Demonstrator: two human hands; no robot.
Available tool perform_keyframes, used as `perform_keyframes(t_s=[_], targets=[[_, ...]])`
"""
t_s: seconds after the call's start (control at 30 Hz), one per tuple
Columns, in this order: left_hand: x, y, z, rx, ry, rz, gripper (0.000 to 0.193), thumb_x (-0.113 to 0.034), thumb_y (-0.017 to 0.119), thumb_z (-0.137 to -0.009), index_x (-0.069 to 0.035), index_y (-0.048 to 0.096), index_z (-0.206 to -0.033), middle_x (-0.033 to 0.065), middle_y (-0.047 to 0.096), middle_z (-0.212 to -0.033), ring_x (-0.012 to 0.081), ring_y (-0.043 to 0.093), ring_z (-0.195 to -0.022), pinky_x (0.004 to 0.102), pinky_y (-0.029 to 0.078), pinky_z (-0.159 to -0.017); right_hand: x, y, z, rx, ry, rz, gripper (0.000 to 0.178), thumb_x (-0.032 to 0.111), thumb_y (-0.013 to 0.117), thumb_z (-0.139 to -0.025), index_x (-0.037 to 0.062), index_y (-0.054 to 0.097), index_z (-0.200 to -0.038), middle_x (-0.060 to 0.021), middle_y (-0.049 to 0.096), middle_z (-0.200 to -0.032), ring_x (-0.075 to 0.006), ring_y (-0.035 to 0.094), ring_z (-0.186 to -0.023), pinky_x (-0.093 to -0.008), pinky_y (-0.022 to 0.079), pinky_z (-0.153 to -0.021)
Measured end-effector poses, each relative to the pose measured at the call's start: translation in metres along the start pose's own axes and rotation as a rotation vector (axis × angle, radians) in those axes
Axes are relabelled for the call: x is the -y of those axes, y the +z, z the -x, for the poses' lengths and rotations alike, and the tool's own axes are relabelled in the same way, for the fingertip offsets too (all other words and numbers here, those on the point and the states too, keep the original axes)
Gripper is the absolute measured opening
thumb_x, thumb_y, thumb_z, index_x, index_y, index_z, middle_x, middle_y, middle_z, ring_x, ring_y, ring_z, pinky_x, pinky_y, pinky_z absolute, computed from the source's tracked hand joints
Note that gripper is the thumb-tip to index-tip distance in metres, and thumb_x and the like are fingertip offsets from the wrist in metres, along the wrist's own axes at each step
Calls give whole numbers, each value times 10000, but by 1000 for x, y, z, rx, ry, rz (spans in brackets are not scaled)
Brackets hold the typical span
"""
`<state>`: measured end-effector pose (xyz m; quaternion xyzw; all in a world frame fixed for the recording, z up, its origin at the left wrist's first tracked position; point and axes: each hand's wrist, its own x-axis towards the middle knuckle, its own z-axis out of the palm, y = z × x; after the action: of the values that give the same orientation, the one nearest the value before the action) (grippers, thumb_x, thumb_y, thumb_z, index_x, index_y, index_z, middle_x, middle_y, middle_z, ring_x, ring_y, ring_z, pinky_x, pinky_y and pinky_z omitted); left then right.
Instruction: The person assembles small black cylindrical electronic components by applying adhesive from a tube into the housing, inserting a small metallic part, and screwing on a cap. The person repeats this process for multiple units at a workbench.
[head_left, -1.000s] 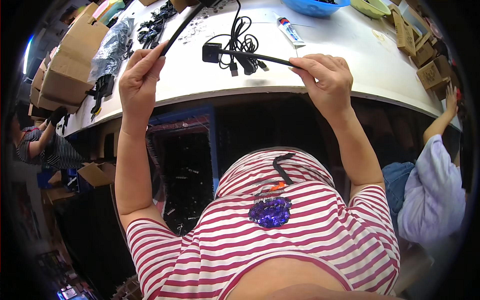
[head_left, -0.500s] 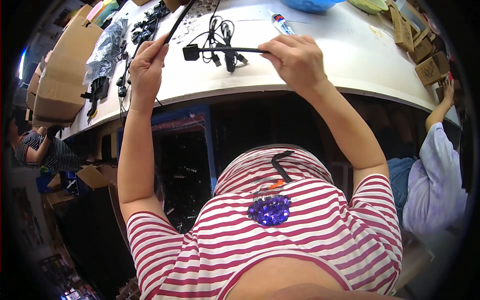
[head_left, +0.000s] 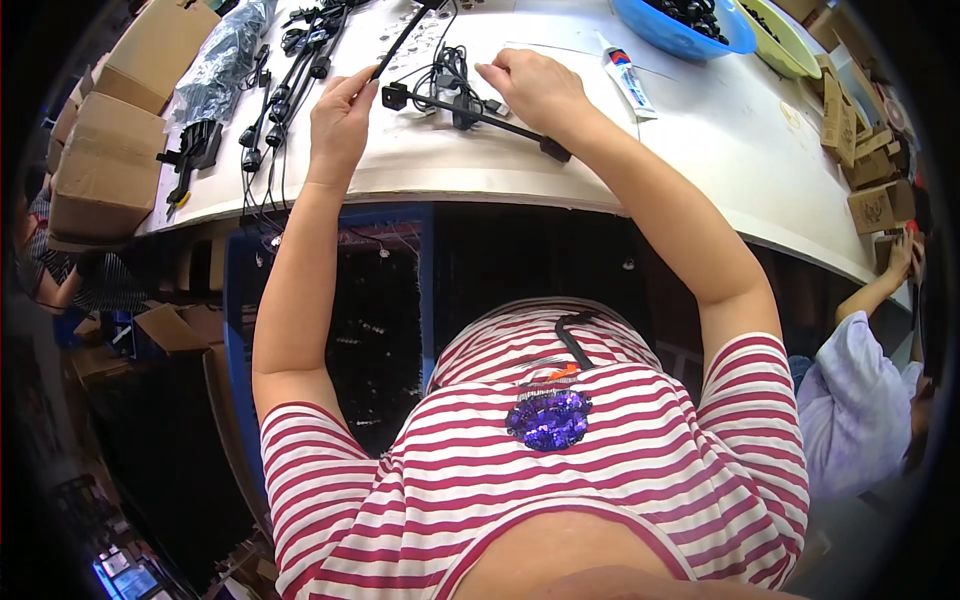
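My left hand [head_left: 343, 118] pinches the near end of a thin black rod [head_left: 402, 42], which slants up and away to the right over the table. A second black rod with a square block [head_left: 396, 96] at one end lies slanted on the white tabletop. Its other end reaches a dark block beside my right wrist. My right hand [head_left: 545, 92] is above this rod with fingers curled; whether anything is in them is hidden. Just left of those fingertips lies a coiled bundle of black cables [head_left: 452, 75] with plugs.
Black corded parts [head_left: 282, 95] and a plastic-wrapped bundle [head_left: 225, 65] lie at left beside cardboard boxes [head_left: 105, 165]. At right are a white tube [head_left: 628, 82], a blue bowl [head_left: 690, 38] of black parts, a green bowl [head_left: 790, 50] and small boxes [head_left: 880, 207]. A co-worker's hand [head_left: 900, 257] is far right.
My right hand has let go of the rod with the square block, which now slants on the table, and has moved up and left. My left hand has shifted right, keeping its rod. The view has shifted.
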<state>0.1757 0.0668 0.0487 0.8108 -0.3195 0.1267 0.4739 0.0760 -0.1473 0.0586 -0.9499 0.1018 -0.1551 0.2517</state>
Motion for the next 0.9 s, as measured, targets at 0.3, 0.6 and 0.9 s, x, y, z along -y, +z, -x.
perform_keyframes(t_s=[0.3,0.6,0.9], targets=[[-15,15,-21,91,-243,81,346,-178,713,-723,8,623,-1002,41,647,-762,64,556,-686,187,421,-620,0,28,-54,320,109,-522,255,217,697,-677,26,614,-824,-40,561,-704,-101,499,-671,-247,396,-592],[-11,44,-33,104,-253,-55,674,-118,717,-661,-16,429,-1262,92,664,-925,211,631,-859,289,479,-763,0,23,-38,306,-115,-976,225,46,594,-750,5,558,-968,-45,592,-881,-94,543,-820,-235,425,-760],[-14,39,-34,311,-366,330,770,90,642,-675,-49,298,-1350,81,623,-855,119,586,-730,239,481,-644,-19,5,-54,-157,-176,-740,132,81,603,-808,34,547,-918,-6,584,-784,-79,502,-688,-235,431,-665]])
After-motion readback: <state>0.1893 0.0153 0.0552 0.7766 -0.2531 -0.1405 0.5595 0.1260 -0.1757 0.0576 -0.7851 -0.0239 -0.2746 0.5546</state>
